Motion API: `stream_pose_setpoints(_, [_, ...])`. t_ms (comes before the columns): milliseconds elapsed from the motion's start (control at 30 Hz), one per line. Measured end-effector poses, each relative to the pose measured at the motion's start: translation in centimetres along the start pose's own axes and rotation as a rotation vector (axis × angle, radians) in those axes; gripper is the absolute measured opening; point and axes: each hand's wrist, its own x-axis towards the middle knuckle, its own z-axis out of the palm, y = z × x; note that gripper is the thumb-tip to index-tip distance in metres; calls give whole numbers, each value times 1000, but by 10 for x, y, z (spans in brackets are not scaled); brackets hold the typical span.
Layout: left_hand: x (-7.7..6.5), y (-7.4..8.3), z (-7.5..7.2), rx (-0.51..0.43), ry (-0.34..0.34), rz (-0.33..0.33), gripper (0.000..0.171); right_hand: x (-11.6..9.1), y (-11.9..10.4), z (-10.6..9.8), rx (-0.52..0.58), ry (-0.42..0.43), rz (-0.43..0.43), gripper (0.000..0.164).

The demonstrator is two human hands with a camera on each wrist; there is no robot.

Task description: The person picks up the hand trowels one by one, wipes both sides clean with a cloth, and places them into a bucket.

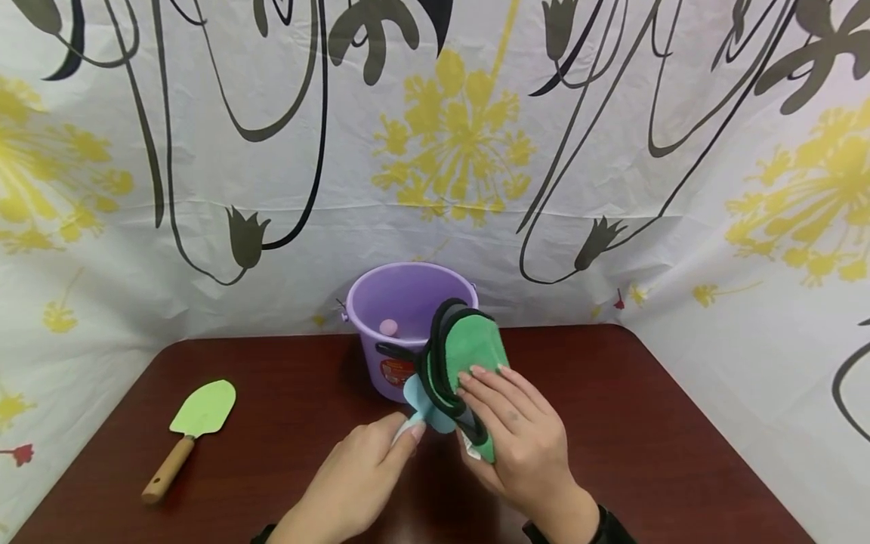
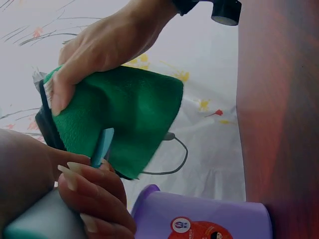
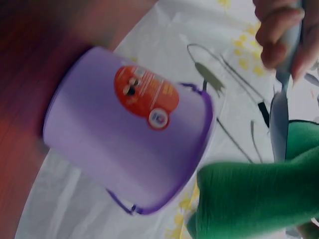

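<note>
My left hand (image 1: 363, 468) grips the handle of a small light blue shovel (image 1: 416, 393), its blade pointing up and away. A green cloth (image 1: 476, 344) with black edging and a black loop is folded in my right hand (image 1: 519, 434), fingers flat on its outer face and thumb side beneath. The cloth lies against the shovel blade and covers part of it. In the right wrist view, the shovel's neck and blade (image 3: 280, 124) run into the green cloth (image 3: 259, 194). The handle's pale end (image 2: 45, 216) shows below the left fingers.
Behind the hands a purple bucket (image 1: 370, 351) stands upright at the table's back edge, with a small pink ball (image 1: 388, 327) inside. A lime-green trowel (image 1: 206, 408) with a wooden handle lies on the dark table (image 1: 285, 393) at left. A patterned curtain (image 1: 285, 174) hangs behind.
</note>
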Motion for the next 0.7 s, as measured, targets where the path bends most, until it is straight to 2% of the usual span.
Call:
stream_pose_setpoints(200, [0, 1, 0, 43, 59, 5, 34, 1, -13, 8, -41, 29, -69, 42])
stream_pose_setpoints(400, [1, -1, -1, 51, 72, 16, 21, -3, -21, 12, -16, 47, -96, 55])
stream_pose_setpoints(700, [-1, -2, -2, 73, 99, 57, 24, 0, -27, 12, 16, 73, -133, 44])
